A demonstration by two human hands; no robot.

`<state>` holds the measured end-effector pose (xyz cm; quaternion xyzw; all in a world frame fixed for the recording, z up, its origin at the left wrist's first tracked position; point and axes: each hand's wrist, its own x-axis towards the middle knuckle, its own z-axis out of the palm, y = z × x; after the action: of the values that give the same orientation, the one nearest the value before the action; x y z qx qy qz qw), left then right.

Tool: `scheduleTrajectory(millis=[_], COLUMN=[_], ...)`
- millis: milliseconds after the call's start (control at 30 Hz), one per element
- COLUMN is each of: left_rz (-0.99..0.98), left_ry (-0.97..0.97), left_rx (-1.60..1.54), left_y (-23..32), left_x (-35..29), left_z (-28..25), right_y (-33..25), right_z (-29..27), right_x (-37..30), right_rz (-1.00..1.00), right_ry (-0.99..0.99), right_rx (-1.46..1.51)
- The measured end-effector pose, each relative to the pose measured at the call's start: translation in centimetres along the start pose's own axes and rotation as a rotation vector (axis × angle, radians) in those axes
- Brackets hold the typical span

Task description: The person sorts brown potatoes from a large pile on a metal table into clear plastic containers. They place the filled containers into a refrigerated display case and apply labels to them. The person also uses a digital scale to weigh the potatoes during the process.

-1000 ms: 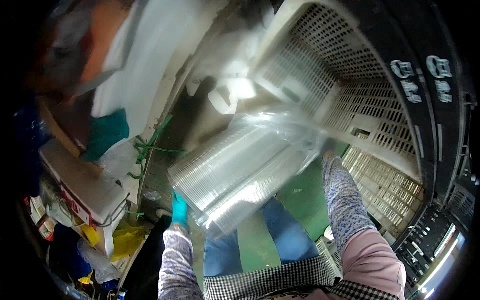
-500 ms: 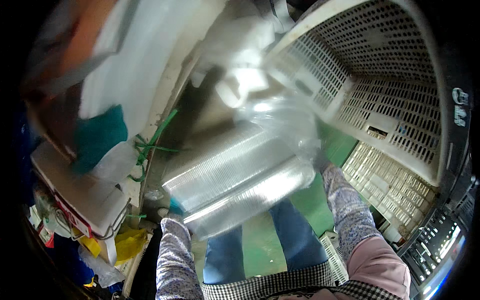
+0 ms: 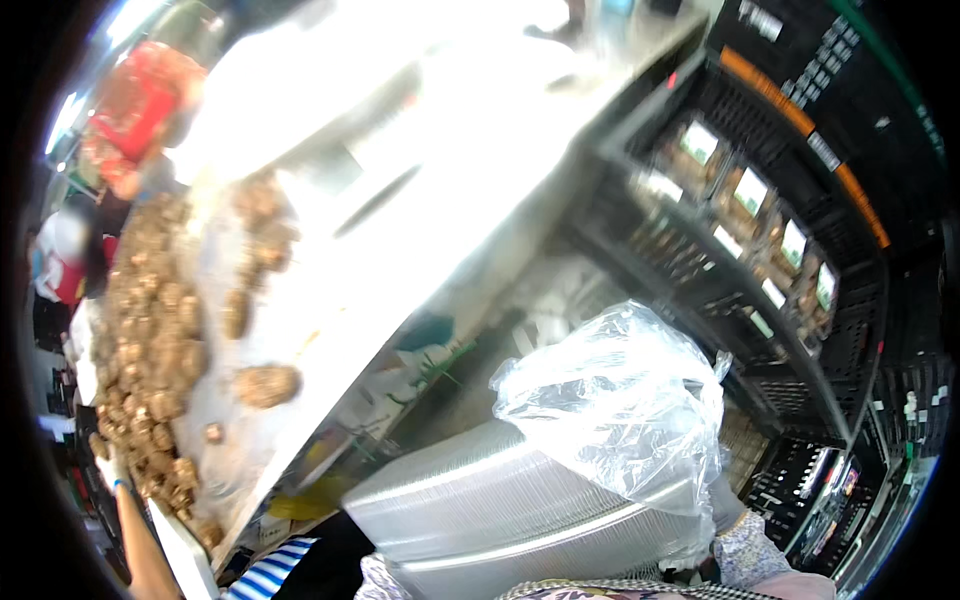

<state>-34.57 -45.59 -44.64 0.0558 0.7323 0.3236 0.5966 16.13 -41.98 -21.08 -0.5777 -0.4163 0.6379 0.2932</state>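
Note:
A long stack of nested clear plastic trays (image 3: 500, 500) lies across the front of my body, its right end inside a crinkled clear plastic bag (image 3: 630, 400). At the bagged end, my right hand (image 3: 725, 505) is closed on the stack, in a grey covering, its fingers mostly hidden by plastic. Of my left arm only the patterned sleeve (image 3: 380, 580) shows, against the stack's lower left end. The left hand itself is hidden behind the trays, which hang between both arms.
To the left stretches a pale worktable (image 3: 330, 370) with a heap of brown root-like lumps (image 3: 150, 340). A co-worker in red (image 3: 145, 100) stands beyond it; another person's hand (image 3: 112, 470) is by the heap. Black crates (image 3: 700, 260) with labelled packs stand at right.
My view has swung up and round from the floor and white baskets to the worktable and black crates. The tray stack stays in my arms, now closer to my body.

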Motion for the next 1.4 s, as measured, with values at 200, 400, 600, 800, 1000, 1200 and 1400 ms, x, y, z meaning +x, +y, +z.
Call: scheduleTrajectory(millis=[200, 400, 600, 800, 1000, 1200, 1400], left_rz=[0.135, 0.228, 0.349, 0.625, 0.868, 0.998, 1.033], left_ry=[-0.068, -0.06, -0.074, -0.033, -0.078, -0.139, -0.15], left_rx=[-0.085, -0.203, -0.245, -0.29, -0.307, -0.296, -0.286], left_y=[5.3, 6.4, 11.8, 26.9, 47.6, 65.9, 80.8], left_x=[-12.4, -22.3, -25.8, -27.1, -24.9, -21.7, -15.7], left_z=[1.7, 2.4, 4.5, 3.9, 4.5, 7.5, 12.0], right_y=[-24.1, -40.3, -51.0, -61.8, -72.3, -81.2, -88.2], right_z=[-1.9, -1.2, 1.5, 7.5, 13.7, 18.0, 20.9], right_x=[-9.7, -14.5, -14.9, -13.0, -8.1, -2.4, 4.8], right_rz=[-0.161, -0.438, -0.923, -1.257, -1.442, -1.549, -1.598], right_ry=[-0.193, 0.042, 0.043, -0.085, -0.14, -0.168, -0.217], right_rx=[-0.122, -0.5, -0.531, -0.495, -0.466, -0.436, -0.41])
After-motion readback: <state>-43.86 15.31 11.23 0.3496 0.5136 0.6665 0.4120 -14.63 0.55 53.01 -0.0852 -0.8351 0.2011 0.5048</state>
